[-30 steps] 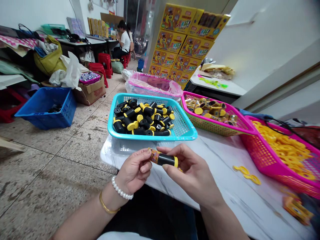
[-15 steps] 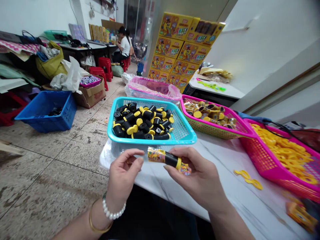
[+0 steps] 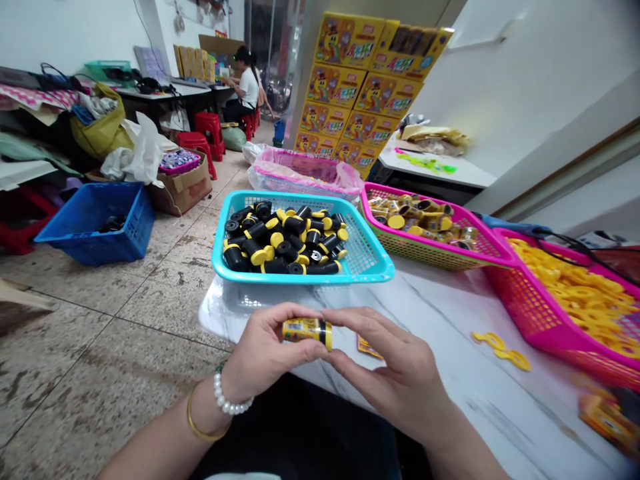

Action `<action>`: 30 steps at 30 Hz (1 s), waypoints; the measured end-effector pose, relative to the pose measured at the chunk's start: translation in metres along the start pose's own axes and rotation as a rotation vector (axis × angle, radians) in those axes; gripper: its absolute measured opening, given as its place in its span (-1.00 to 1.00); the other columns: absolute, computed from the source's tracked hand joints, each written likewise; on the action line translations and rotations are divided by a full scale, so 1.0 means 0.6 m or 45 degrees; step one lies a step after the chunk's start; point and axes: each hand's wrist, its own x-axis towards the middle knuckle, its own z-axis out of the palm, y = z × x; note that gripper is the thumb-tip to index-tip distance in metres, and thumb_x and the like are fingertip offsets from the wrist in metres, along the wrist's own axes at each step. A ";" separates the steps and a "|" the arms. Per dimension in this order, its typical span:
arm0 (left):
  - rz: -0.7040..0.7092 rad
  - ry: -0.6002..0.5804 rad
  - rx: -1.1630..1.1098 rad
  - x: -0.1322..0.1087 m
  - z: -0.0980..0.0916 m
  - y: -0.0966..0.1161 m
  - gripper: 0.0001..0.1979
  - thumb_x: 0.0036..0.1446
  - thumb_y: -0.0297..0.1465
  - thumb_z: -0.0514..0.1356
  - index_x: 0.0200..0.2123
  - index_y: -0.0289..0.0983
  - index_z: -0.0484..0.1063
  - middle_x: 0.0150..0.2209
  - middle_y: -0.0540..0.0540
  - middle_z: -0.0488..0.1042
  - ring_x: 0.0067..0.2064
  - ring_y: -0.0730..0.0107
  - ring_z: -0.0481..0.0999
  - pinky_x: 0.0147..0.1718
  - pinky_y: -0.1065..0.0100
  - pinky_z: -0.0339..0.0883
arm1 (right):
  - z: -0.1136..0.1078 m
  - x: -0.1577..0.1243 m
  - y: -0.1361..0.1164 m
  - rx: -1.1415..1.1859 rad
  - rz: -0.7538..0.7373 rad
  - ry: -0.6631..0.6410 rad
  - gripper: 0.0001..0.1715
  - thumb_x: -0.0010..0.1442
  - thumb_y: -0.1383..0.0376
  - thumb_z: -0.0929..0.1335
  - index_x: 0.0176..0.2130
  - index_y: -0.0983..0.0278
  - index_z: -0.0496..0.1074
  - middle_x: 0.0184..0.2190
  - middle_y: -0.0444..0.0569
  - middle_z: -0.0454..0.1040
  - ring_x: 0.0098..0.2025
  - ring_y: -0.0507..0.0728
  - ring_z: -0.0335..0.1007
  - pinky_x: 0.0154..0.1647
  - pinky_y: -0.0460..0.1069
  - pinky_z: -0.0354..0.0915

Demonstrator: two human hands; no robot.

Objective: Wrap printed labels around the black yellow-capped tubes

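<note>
Between my hands, above the near edge of the table, a small black cylinder with a yellow cap [image 3: 306,330] lies level, a printed yellow film sleeve around most of it. My left hand [image 3: 273,347] grips the sleeved part between thumb and fingers. The fingertips of my right hand [image 3: 390,363] hold the capped end, index finger above and thumb below. Partly hidden behind my right hand, an orange printed piece [image 3: 367,345] lies on the white marbled table [image 3: 440,320]. Just beyond my hands, a turquoise basket [image 3: 370,270] contains several black cylinders with yellow caps [image 3: 287,250].
A pink basket [image 3: 480,257] holds sleeved cylinders; another pink basket [image 3: 530,320] holds yellow plastic loops [image 3: 575,287]. Two loose yellow loop pieces [image 3: 503,350] lie on the table. Printed yellow boxes [image 3: 340,87] are stacked behind. A blue crate [image 3: 100,227] stands on the floor; a person [image 3: 245,87] sits farther back.
The printed sleeve, earlier only partly over the cylinder, now covers most of it. My left hand has closed around it. The orange printed piece now shows on the table behind my right hand.
</note>
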 end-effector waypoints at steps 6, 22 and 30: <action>-0.025 -0.108 -0.029 0.010 0.000 0.011 -0.45 -0.10 -0.34 0.51 0.01 -0.26 0.53 -0.24 -0.15 0.62 -0.23 0.30 0.59 -0.23 0.41 0.44 | 0.003 -0.012 0.005 -0.063 -0.145 0.028 -0.54 0.17 0.50 0.44 0.01 0.12 0.50 -0.16 0.01 0.60 -0.15 0.16 0.58 -0.19 0.03 0.55; 0.180 -0.249 0.233 0.021 -0.009 0.002 -0.77 0.09 -0.39 0.37 -0.16 -0.31 0.54 -0.24 -0.09 0.60 -0.20 0.38 0.54 -0.14 0.38 0.39 | 0.021 -0.039 0.027 -0.026 -0.013 0.199 -0.55 0.14 0.47 0.50 0.02 0.22 0.53 -0.16 0.04 0.62 -0.22 0.12 0.61 -0.15 -0.01 0.56; 0.086 -0.187 0.445 0.030 -0.010 -0.009 -0.65 0.15 -0.21 0.32 -0.09 -0.29 0.40 -0.31 -0.06 0.52 -0.35 0.43 0.47 -0.37 0.41 0.34 | 0.044 -0.043 0.044 0.369 0.417 0.260 -0.72 0.13 0.35 0.52 -0.11 0.21 0.59 -0.21 0.00 0.65 -0.28 0.12 0.62 -0.22 0.01 0.57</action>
